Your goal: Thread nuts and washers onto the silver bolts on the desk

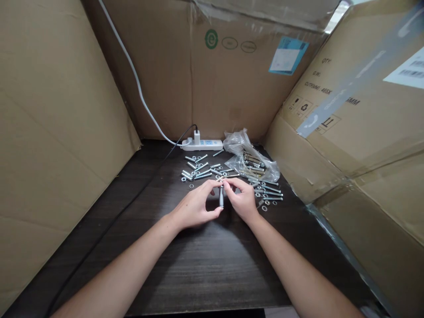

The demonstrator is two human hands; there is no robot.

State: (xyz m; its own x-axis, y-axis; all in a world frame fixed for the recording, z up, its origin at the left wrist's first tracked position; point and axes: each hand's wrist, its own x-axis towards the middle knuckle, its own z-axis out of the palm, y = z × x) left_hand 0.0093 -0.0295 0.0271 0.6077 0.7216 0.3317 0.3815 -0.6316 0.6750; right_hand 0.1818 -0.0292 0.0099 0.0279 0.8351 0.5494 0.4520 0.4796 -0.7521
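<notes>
A silver bolt stands upright between my two hands above the dark wooden table. My left hand pinches it from the left, thumb near its lower end and fingertips near its top. My right hand closes its fingertips on the bolt's top end, where something small may sit, too small to make out. Just beyond my hands lie several loose bolts and nuts, and a second group of bolts and washers lies to the right.
A clear plastic bag holding more bolts lies at the back right. A white power strip with a plugged charger and cables sits at the back. Cardboard walls enclose the table on the left, back and right.
</notes>
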